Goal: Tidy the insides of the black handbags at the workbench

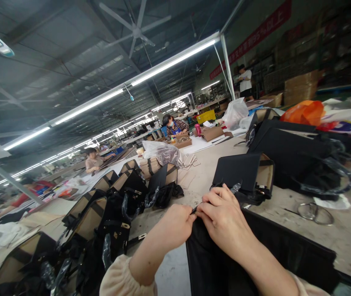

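Observation:
In front of me lies a piece of black bag material (pixel 208 259), partly covered by my forearm. My left hand (pixel 178 224) pinches its upper left corner. My right hand (pixel 221 213) is closed on the same edge just to the right, fingertips almost meeting those of the left. What exactly sits between the fingertips is too small to make out. Just beyond my right hand stands a black handbag (pixel 237 172) with a beige lining. A long flat black panel (pixel 289 242) stretches to the right under my right forearm.
Several black handbags (pixel 116 205) with plastic-wrapped handles crowd the left side. Scissors (pixel 315 213) lie on the table (pixel 345 234) at right, near a pile of black bags (pixel 292 152). Clear plastic bags (pixel 163 152) lie farther back. Co-workers (pixel 175 125) sit along the tables.

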`<state>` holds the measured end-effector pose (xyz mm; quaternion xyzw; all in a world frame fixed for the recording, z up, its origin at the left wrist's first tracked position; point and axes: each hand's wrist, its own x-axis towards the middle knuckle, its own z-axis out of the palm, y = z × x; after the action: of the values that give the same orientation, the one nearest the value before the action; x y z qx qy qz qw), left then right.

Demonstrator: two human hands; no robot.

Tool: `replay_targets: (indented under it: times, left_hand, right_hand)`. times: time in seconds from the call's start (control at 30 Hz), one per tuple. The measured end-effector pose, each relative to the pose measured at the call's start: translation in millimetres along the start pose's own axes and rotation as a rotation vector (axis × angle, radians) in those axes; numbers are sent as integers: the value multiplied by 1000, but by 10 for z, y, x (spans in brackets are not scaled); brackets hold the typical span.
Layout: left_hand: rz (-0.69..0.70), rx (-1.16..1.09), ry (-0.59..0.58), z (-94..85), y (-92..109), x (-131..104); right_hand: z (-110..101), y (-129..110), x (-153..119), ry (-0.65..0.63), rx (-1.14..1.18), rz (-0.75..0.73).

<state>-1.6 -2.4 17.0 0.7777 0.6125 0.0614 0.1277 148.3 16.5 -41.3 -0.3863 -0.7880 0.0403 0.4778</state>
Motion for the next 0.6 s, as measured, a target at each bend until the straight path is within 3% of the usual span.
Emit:
replay_targets:
  times: [0.17,0.37,0.6]
  left_hand:
    - [-32,-15,37,48,-3,-6]
    - [-53,-6,226,150,-24,-26]
    - [-37,-5,196,120,-30,-22]
  right_hand:
    - [-11,-4,15,23,-18,11]
    - [-7,23,26,25,-56,13]
    - [-34,78,29,18,-21,6]
